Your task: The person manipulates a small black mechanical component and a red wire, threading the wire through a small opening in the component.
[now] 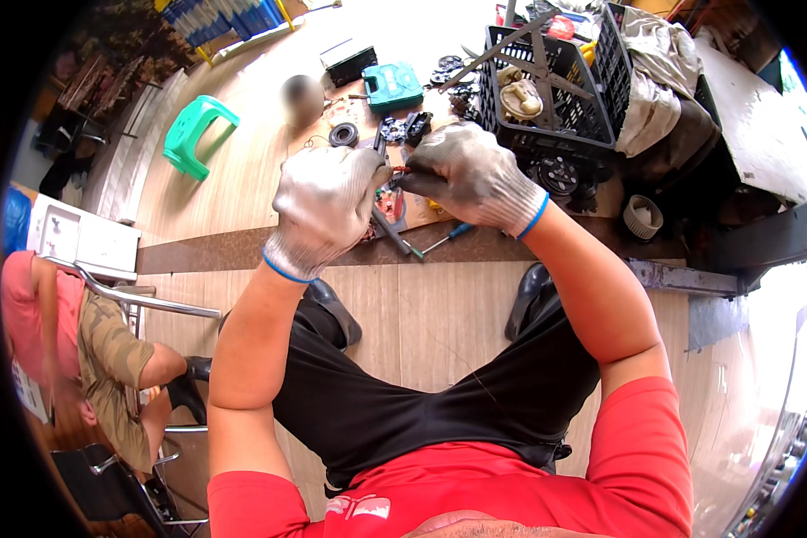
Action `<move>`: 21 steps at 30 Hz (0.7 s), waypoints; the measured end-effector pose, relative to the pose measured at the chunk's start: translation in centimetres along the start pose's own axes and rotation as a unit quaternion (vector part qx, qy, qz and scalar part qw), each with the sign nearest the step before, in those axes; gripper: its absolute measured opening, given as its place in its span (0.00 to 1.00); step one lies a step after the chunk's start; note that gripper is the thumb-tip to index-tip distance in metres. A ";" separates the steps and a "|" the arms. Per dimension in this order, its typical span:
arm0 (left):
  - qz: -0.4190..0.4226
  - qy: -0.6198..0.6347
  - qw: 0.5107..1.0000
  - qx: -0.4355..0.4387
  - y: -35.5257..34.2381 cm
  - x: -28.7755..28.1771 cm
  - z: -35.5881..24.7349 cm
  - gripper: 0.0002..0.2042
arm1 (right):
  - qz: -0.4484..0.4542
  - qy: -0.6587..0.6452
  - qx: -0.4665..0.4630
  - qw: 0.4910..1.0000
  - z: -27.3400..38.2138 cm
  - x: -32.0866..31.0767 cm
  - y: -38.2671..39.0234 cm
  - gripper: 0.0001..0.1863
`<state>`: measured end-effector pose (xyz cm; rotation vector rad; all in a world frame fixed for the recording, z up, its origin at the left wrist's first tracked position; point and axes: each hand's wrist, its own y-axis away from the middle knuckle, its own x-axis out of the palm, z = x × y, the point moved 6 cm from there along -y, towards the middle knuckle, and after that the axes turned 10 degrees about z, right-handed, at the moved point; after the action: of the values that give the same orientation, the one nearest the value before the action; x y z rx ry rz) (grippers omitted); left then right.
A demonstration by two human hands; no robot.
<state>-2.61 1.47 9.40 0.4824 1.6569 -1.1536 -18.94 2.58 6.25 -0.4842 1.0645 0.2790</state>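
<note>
My left hand (325, 202), in a whitish knit glove with a blue cuff, is closed with its fingertips turned inward. My right hand (477, 172) wears a matching glove, its fingertips dark with grime, and is pinched shut close beside the left. Between the two sets of fingertips shows a small thin red piece (399, 169), too little to name. Below the hands lie a dark bar-like tool (390, 235) and a screwdriver (458, 231) with a blue handle. Black mechanical parts (405, 130) sit just beyond the fingers, partly hidden by them.
A teal tool case (393, 87) and a black ring (343, 134) lie farther off. Black crates (592, 134) with metal parts and cloth stand at the right. A green stool (186, 134) is at the left, where a person (108, 332) sits. A white round basket (642, 217) stands right.
</note>
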 end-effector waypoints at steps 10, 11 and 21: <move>0.169 0.194 0.952 -0.164 1.2 3.1 2.3 0.09 | 0.052 0.028 0.030 0.998 -0.9 -0.9 0.3 0.26; 0.192 0.213 0.938 -0.197 1.2 3.0 2.3 0.08 | 0.056 0.003 0.067 0.996 -1.2 -1.9 0.7 0.28; 0.266 0.385 0.824 -0.320 1.0 4.0 2.2 0.16 | 0.058 0.018 0.011 0.998 -0.6 -0.6 0.8 0.15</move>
<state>-2.35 -0.80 5.34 0.9592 2.2370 0.0996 -20.04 2.91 6.31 -0.4098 1.1307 0.3613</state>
